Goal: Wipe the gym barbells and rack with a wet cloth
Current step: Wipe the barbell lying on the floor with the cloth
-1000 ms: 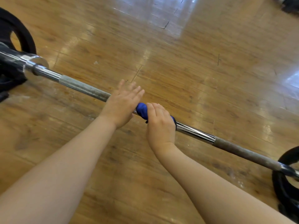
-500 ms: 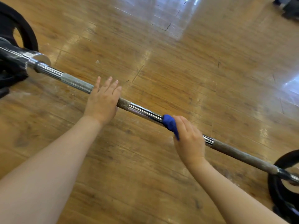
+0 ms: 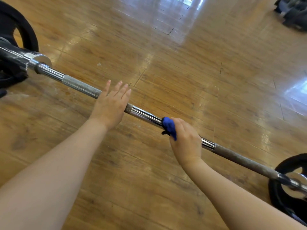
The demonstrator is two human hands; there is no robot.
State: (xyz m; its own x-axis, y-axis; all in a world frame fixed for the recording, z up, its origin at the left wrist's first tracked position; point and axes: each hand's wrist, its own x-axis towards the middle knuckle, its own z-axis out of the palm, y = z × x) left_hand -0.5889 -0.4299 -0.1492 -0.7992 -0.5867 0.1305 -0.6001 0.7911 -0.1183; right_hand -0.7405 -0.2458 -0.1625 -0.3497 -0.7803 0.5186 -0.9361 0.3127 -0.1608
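The barbell [image 3: 146, 114] lies under both hands — left hand [image 3: 110, 106] flat on it, right hand [image 3: 186, 141] gripping the blue cloth [image 3: 169, 127] around it.

A barbell [image 3: 146, 115] is lying across open wooden floor [image 3: 182, 72] from nine to four o'clock, black plates [image 3: 285, 185] blocking both ends; bare boards are stretching clear toward twelve, dark equipment [image 3: 294, 14] sitting at one o'clock.
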